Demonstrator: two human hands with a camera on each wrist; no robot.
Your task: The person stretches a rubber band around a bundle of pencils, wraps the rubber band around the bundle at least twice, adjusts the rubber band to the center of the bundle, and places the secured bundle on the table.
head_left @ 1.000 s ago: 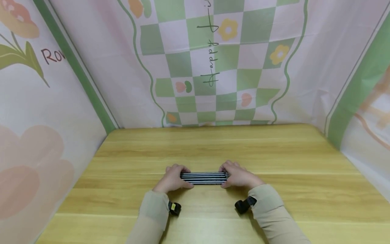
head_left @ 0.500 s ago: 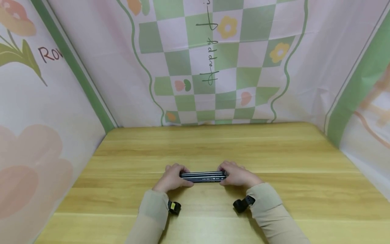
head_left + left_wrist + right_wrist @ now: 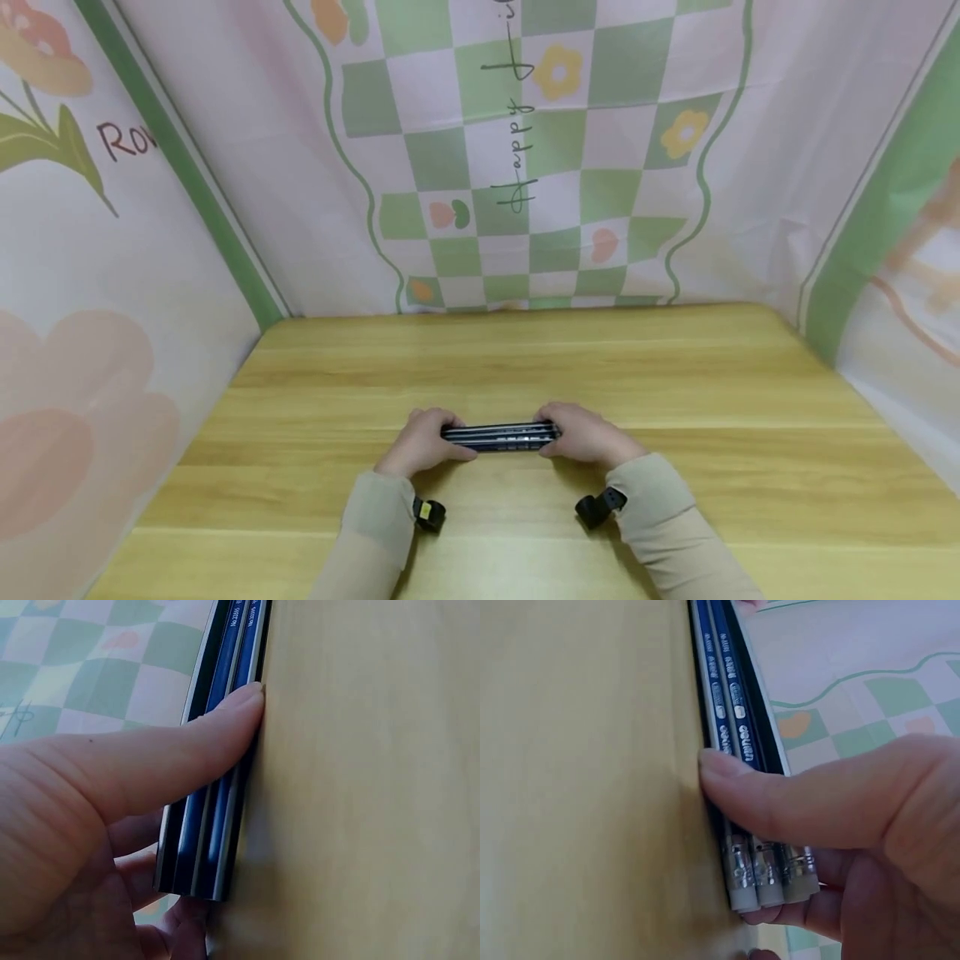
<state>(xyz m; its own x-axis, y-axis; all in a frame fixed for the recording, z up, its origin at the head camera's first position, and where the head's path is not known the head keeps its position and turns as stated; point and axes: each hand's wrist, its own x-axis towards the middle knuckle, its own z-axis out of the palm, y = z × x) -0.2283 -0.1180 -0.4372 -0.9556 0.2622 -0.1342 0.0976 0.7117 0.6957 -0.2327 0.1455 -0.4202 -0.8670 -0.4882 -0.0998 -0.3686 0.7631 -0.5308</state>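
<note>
A row of dark blue pencils (image 3: 501,437) with silvery stripes lies crosswise between my hands, close over the table. My left hand (image 3: 423,443) grips their plain ends; in the left wrist view its thumb (image 3: 187,754) presses along the near side of the pencils (image 3: 196,840), with fingers behind. At the other end my right hand (image 3: 587,435) holds them near the metal ferrules and white erasers (image 3: 744,898). The right thumb (image 3: 757,795) lies across the printed barrels, and fingertips show beneath the eraser ends.
The wood-grain table (image 3: 480,358) spreads around both hands. Behind it hangs a green and white checked curtain (image 3: 555,200), with printed cloth walls (image 3: 90,350) at the sides. A small black camera (image 3: 430,513) sits on the left wrist, another camera (image 3: 596,508) on the right.
The pencils have turned in the grip: evenly spaced silver stripes gave way to a narrower row with printed sides showing. Both hands stay at nearly the same place.
</note>
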